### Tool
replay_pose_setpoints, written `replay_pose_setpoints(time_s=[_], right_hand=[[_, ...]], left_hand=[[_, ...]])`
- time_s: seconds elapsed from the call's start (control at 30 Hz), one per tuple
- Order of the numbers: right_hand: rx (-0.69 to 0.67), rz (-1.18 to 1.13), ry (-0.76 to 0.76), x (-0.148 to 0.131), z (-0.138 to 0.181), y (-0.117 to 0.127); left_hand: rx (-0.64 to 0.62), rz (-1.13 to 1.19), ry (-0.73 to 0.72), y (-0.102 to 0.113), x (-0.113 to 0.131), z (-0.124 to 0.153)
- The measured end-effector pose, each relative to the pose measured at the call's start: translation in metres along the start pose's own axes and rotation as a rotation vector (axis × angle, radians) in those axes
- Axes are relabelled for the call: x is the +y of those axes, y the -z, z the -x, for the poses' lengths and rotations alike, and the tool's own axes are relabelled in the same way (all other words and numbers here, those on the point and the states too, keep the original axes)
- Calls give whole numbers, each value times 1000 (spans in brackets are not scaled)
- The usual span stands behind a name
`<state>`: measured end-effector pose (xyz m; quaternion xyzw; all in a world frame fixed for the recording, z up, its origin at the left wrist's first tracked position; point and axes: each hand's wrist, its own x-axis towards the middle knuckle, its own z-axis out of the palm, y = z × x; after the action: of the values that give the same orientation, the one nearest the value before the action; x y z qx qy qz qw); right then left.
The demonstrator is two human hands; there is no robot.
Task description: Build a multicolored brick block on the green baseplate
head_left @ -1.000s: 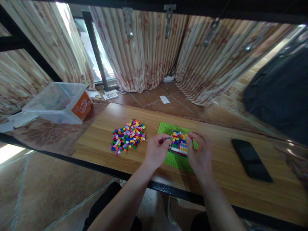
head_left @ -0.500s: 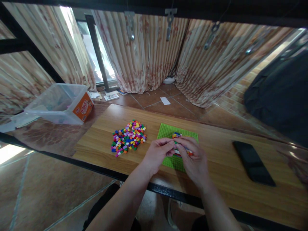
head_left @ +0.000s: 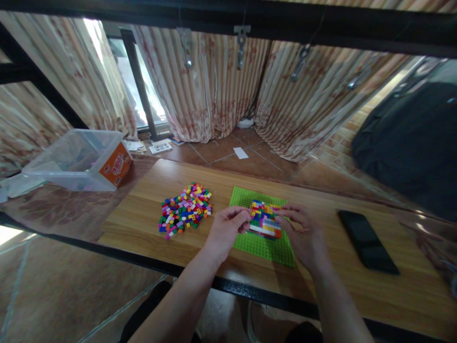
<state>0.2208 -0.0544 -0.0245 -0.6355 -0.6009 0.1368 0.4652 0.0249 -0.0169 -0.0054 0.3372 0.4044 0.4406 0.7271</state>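
A block built of many coloured toy bricks [head_left: 264, 220] sits on a green studded baseplate [head_left: 246, 245]. My left hand [head_left: 228, 227] is at the block's left edge, thumb and forefinger pinched together. What is between those fingertips, if anything, is too small to make out. At the block's right side, my right hand [head_left: 306, 236] has its thumb and fingers apart, the tips close to or touching the bricks. Left of the baseplate lies a loose pile of small coloured bricks [head_left: 187, 209].
A black phone [head_left: 367, 242] lies on the right of the wooden table [head_left: 135, 209]. Beyond the table's left end stands a clear plastic bin [head_left: 76, 164] with an orange label. A dark metal bar [head_left: 214, 18] crosses above, with hooks hanging from it. Curtains [head_left: 214, 95] hang behind.
My hands were together over the block, fingertips meeting around a small green brick. Now they are apart, the right hand moved rightward and opened, uncovering the block's top. The view has shifted slightly.
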Motion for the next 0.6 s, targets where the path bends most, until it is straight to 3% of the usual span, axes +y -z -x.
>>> replay_pose_setpoints(time_s=[0.17, 0.6], right_hand=[[-52, 26, 4, 4, 1, -6], [-10, 3, -24, 9, -2, -15]], left_hand=[[6, -41, -20, -1, -1, -2], [-2, -72, -29, -2, 2, -1]])
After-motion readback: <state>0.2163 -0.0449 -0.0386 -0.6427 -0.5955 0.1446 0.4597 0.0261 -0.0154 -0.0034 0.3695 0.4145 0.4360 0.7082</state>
